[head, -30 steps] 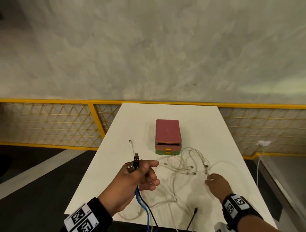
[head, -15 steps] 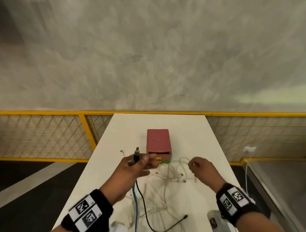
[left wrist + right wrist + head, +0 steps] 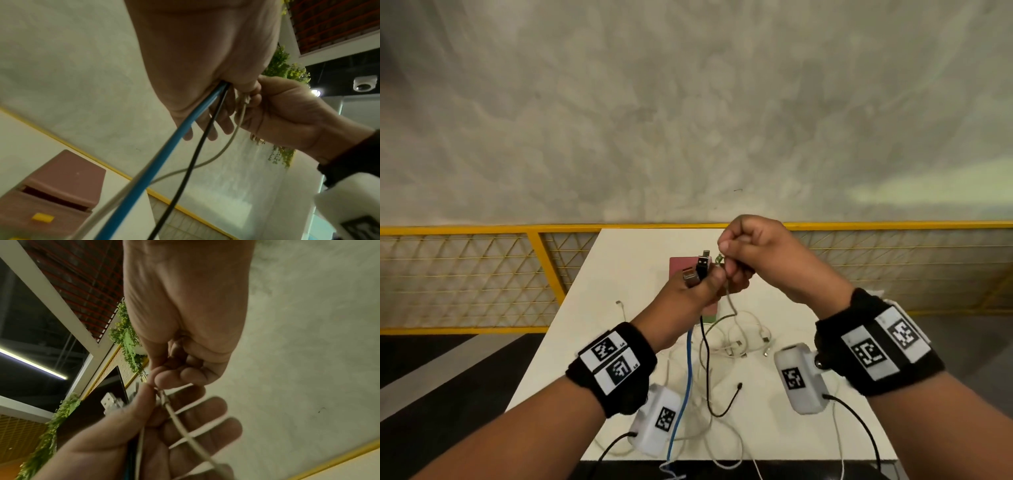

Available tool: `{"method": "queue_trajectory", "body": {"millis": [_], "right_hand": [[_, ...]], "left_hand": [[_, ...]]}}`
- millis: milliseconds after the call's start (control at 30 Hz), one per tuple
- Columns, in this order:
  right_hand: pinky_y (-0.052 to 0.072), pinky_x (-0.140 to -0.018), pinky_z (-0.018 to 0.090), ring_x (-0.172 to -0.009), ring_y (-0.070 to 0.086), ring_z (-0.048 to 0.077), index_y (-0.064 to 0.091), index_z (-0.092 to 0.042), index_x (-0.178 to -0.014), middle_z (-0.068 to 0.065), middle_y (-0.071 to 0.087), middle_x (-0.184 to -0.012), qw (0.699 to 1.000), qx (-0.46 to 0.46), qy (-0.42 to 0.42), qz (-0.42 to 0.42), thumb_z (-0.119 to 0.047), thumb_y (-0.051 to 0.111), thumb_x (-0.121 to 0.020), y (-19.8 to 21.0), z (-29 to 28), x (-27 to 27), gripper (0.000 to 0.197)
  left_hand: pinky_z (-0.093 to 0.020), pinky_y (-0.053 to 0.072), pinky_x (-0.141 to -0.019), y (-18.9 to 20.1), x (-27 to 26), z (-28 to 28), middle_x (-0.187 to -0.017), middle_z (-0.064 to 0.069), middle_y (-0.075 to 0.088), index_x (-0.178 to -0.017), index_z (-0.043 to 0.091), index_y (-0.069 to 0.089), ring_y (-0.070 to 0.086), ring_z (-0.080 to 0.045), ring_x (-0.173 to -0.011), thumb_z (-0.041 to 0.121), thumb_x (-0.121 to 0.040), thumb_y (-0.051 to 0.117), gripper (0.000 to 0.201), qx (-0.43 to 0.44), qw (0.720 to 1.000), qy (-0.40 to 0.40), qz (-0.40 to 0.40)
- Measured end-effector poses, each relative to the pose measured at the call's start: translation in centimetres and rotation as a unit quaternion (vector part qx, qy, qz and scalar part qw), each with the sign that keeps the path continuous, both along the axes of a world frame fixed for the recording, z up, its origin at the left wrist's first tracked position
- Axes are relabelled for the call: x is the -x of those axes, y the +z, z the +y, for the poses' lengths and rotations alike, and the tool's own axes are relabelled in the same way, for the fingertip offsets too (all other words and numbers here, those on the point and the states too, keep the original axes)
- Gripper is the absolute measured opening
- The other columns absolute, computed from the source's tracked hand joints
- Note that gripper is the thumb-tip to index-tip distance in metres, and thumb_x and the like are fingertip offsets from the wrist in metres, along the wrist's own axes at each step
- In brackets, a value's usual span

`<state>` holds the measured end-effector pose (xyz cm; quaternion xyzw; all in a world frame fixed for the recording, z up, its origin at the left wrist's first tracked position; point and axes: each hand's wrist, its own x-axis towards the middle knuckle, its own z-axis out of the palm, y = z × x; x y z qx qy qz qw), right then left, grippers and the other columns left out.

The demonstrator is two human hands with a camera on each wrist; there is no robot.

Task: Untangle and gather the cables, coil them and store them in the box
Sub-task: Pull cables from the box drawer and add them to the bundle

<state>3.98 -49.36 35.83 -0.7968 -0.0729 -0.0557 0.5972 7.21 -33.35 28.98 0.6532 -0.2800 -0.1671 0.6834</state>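
While left hand holds plugs, right hand pinching white cable

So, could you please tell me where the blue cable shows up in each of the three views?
Head: the blue cable hangs from the left hand, just left of the black cable, low in the middle.
Left wrist: it runs from the palm down to the bottom edge, middle of the picture.
Right wrist: only a dark blurred sliver low in the picture, under the left hand; I cannot be sure of it.
Shared landmark: the left hand's grip on the cables.
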Motion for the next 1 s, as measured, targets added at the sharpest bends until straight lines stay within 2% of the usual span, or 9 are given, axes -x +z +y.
{"method": "queue_trajectory", "body": {"millis": [167, 267, 367, 433, 500, 600, 767, 867, 1000], "right_hand": [[0.043, -0.048, 0.018, -0.05, 0.052, 0.01, 0.065, -0.013, -0.085, 0.005, 0.059, -0.059, 1.0, 0.011, -0.017, -0.023, -0.007, 0.062, -0.091, -0.9, 1.2, 0.2, 0.009], [0.04, -0.046, 0.02, -0.048, 0.05, 0.011, 0.063, -0.014, -0.089, 0.001, 0.057, -0.056, 0.993, -0.062, -0.098, -0.009, -0.019, 0.06, -0.094, -2.9, 1.6, 0.7, 0.008], [0.029, -0.046, 0.025, -0.048, 0.043, 0.017, 0.06, -0.011, -0.08, 0.006, 0.054, -0.059, 0.962, -0.141, -0.156, 0.176, -0.046, 0.048, -0.097, -7.7, 1.6, 1.4, 0.041], [0.027, -0.048, 0.024, -0.047, 0.045, 0.015, 0.063, -0.011, -0.075, 0.006, 0.058, -0.06, 0.915, -0.176, -0.096, 0.349, -0.061, 0.039, -0.094, -11.0, 2.6, 2.3, 0.059], [0.029, -0.048, 0.024, -0.051, 0.047, 0.014, 0.067, -0.012, -0.076, 0.005, 0.062, -0.065, 0.878, -0.216, -0.032, 0.426, -0.069, 0.037, -0.091, -12.9, 4.1, 2.7, 0.065], [0.029, -0.051, 0.025, -0.052, 0.042, 0.011, 0.066, -0.018, -0.078, -0.001, 0.055, -0.065, 0.855, -0.307, -0.029, 0.417, -0.058, 0.04, -0.094, -13.1, 5.5, 1.3, 0.05], [0.037, -0.059, 0.026, -0.059, 0.047, 0.014, 0.06, -0.017, -0.076, -0.001, 0.054, -0.062, 0.82, -0.418, -0.08, 0.383, -0.032, 0.046, -0.096, -11.6, 4.6, -1.5, 0.028], [0.044, -0.071, 0.034, -0.068, 0.055, 0.017, 0.057, -0.013, -0.074, 0.002, 0.06, -0.07, 0.79, -0.49, -0.115, 0.351, -0.027, 0.044, -0.099, -10.7, 3.7, -2.4, 0.031], [0.047, -0.075, 0.037, -0.074, 0.062, 0.017, 0.06, -0.011, -0.079, 0.004, 0.07, -0.067, 0.796, -0.502, -0.13, 0.314, -0.026, 0.041, -0.101, -9.7, 2.6, -3.5, 0.033]], "left_hand": [[-0.059, 0.049, -0.099, -0.2, 0.6, 0.3, -0.088, -0.005, 0.076, -0.098, 0.016, 0.068, 0.073, -0.03, -0.095, 0.032, -0.096, 0.047, 0.026, 0.012, 1.0, 0.011, 0.027], [-0.06, 0.052, -0.094, -0.5, 0.5, 0.7, -0.075, -0.009, 0.069, -0.099, 0.004, 0.065, 0.073, -0.029, -0.077, 0.029, -0.102, 0.046, 0.032, 0.047, 0.994, 0.054, 0.077], [-0.054, 0.054, -0.088, -0.3, 0.2, 1.5, -0.066, -0.006, 0.062, -0.098, 0.006, 0.066, 0.071, -0.026, -0.068, 0.023, -0.104, 0.043, 0.03, 0.107, 0.98, 0.101, 0.136], [-0.051, 0.058, -0.081, -0.2, 0.2, 2.2, -0.065, -0.008, 0.059, -0.107, 0.006, 0.063, 0.069, -0.025, -0.065, 0.018, -0.104, 0.042, 0.025, 0.137, 0.971, 0.109, 0.162], [-0.045, 0.062, -0.069, -0.3, 0.7, 2.7, -0.062, -0.008, 0.056, -0.112, 0.007, 0.06, 0.067, -0.025, -0.06, 0.013, -0.103, 0.042, 0.021, 0.155, 0.964, 0.103, 0.188], [-0.03, 0.049, -0.05, -1.4, 1.9, 3.7, -0.056, -0.006, 0.045, -0.104, 0.007, 0.062, 0.052, -0.019, -0.048, 0.01, -0.102, 0.042, 0.02, 0.14, 0.964, 0.084, 0.209], [-0.023, 0.021, -0.042, -6.7, 4.6, 7.3, -0.051, 0.001, 0.023, -0.087, 0.007, 0.062, 0.023, -0.011, -0.039, 0.025, -0.102, 0.047, 0.027, 0.061, 0.964, 0.076, 0.246], [-0.024, 0.017, -0.042, -11.1, 7.0, 10.8, -0.053, -0.001, 0.026, -0.078, 0.009, 0.057, 0.021, -0.012, -0.042, 0.033, -0.097, 0.057, 0.031, -0.035, 0.956, 0.056, 0.285], [-0.021, 0.022, -0.041, -16.6, 9.7, 16.3, -0.051, -0.003, 0.034, -0.065, 0.017, 0.054, 0.029, -0.013, -0.039, 0.044, -0.088, 0.066, 0.037, -0.223, 0.928, 0.027, 0.298]]}}
